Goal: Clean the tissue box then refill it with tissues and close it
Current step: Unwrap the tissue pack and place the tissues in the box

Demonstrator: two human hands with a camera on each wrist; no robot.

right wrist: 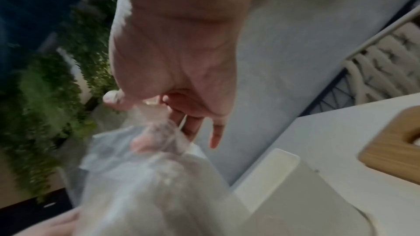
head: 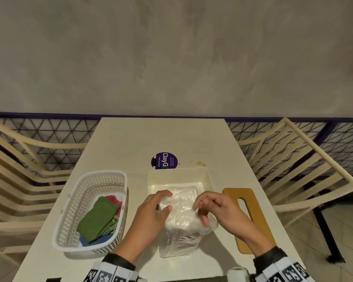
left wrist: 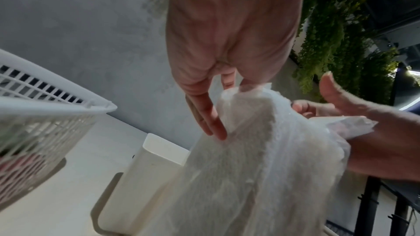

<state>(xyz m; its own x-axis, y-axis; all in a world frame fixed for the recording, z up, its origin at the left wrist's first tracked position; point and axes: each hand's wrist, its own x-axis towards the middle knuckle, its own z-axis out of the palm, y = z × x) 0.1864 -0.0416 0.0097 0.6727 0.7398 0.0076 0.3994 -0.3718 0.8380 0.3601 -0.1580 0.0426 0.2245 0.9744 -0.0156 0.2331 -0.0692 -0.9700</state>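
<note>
The white tissue box (head: 207, 180) stands open in the middle of the table, lidless. A pack of tissues in clear plastic wrap (head: 181, 226) leans from the table's near side up over the box's front rim. My left hand (head: 168, 201) grips the pack's upper left end, thumb on the near face (left wrist: 209, 121) and fingers behind the top. My right hand (head: 201, 213) pinches the loose plastic wrap (right wrist: 147, 177) on the right side. The wooden lid (head: 251, 216) with its slot lies flat to the right of the box.
A white slatted basket (head: 73, 210) with green, red and blue cloths stands to the left of the box. A purple round sticker (head: 164, 160) sits behind the box. Cream slatted chairs (head: 306, 169) flank the table. A wall lies beyond the table's far edge.
</note>
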